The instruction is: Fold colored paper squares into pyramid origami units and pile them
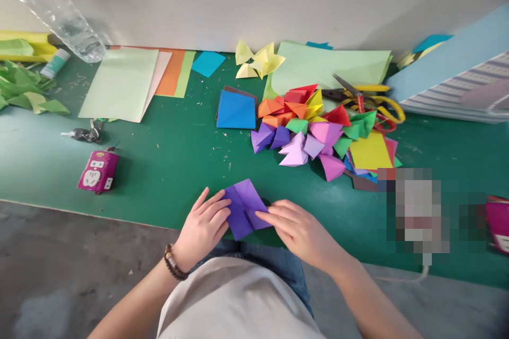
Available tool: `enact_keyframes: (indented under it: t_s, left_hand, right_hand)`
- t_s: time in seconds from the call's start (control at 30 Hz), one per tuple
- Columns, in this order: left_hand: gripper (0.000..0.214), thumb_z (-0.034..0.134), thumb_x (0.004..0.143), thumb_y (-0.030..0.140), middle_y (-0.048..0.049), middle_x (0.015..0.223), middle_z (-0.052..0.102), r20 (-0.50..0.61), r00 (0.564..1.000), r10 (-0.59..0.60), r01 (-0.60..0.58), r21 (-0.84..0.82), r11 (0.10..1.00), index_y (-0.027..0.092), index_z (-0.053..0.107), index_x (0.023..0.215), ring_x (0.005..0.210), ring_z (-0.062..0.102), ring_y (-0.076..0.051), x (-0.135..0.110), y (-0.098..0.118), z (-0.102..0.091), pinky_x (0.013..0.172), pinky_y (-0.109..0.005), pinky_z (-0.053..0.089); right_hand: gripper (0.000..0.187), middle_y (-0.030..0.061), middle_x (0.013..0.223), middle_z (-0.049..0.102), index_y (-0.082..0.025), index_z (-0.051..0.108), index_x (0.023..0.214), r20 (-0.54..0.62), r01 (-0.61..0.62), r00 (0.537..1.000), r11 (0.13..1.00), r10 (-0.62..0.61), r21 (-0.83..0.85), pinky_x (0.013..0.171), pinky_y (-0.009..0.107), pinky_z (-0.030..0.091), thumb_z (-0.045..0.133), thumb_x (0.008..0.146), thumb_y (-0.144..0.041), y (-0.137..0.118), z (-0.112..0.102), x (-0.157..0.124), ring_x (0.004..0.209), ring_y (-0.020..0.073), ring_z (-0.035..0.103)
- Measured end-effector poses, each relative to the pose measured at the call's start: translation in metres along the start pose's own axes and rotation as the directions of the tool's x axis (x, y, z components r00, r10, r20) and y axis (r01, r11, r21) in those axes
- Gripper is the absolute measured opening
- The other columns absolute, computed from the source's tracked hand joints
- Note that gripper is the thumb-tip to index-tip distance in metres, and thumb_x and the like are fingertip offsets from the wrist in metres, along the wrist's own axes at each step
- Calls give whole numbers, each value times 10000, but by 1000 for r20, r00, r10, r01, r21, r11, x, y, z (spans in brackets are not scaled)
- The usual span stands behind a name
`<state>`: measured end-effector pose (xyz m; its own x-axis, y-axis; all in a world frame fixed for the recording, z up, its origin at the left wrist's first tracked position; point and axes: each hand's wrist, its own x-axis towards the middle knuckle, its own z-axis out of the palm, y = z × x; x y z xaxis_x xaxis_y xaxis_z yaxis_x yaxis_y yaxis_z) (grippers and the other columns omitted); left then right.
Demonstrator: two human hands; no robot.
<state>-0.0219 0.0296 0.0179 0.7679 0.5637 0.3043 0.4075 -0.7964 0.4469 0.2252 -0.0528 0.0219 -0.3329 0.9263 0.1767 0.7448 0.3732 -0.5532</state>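
Your green bench (167, 169) spans the view, with a heap of folded origami pieces (314, 132) toward its back right and yellow-handled scissors (358, 96) behind that. Near the front edge, your left hand (202, 228) and right hand (300, 233) are close together, gripping a creased purple paper square (243, 209) from either side.
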Motion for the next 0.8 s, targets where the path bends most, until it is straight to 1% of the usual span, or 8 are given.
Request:
enact_keyframes:
  t_s: [0.1,0.23,0.4,0.5,0.57,0.67,0.73,0.8]
  left_hand:
    - [237,616,883,309,-105,1177,668,24,1000,-18,18,3,1000,165,629,1072,1266,528,-284,-4,5,0,1102,-549,389]
    - [177,560,899,222,-111,1186,666,22,1000,-18,18,-3,1000,143,632,1040,1285,509,-287,-6,8,3,1107,-533,389]
    - [210,520,865,143,-124,1258,622,88,996,5,-2,-34,999,122,613,1053,1357,420,-281,-5,5,1,1118,-494,394]
    - [201,547,860,169,-125,1249,624,93,996,3,0,-36,999,123,613,1044,1352,426,-278,-5,5,1,1106,-478,415]
    - [202,579,878,256,-127,1226,637,64,998,-7,9,-27,1000,131,623,1030,1327,459,-288,-6,7,3,1089,-486,432]
    - [252,587,890,356,-124,1177,663,-10,999,-41,41,-18,999,143,646,1011,1273,515,-296,-6,16,10,1048,-486,471]
    - [257,579,894,350,-124,1167,668,-47,997,-68,68,-11,998,140,655,1021,1248,534,-301,-6,24,17,1024,-479,491]
    - [281,584,887,354,-130,1180,662,-56,995,-80,80,0,997,130,657,1041,1237,539,-315,-6,30,22,1012,-480,501]
  right_hand:
    - [266,67,937,680,-238,682,1137,-46,27,999,999,-29,-46,822,374,563,553,911,-181,9,-2,5,922,199,609]
    - [201,73,1204,647,-281,732,1007,-74,64,994,987,-75,-149,861,372,540,579,905,-200,12,-13,16,1038,212,598]
    - [376,15,1330,606,-280,653,1189,109,294,955,924,-276,-242,840,350,515,432,946,-96,10,-24,27,1093,196,601]
    - [398,30,1261,656,-256,630,1229,151,310,948,919,-280,-245,814,366,521,448,923,-79,18,-23,27,1072,209,613]
    - [346,33,1207,686,-251,648,1198,138,259,962,945,-235,-201,803,386,531,512,908,-120,25,-19,25,1028,221,621]
    - [212,37,1130,719,-266,692,1074,55,83,995,996,-84,29,802,389,546,589,892,-234,34,-14,25,940,207,627]
    - [135,44,1056,738,-266,706,964,2,-76,997,976,77,205,802,377,547,605,884,-306,36,-11,27,914,198,633]
    - [153,51,1006,738,-251,700,898,12,-235,970,923,243,304,747,346,543,604,876,-368,36,-10,32,863,192,643]
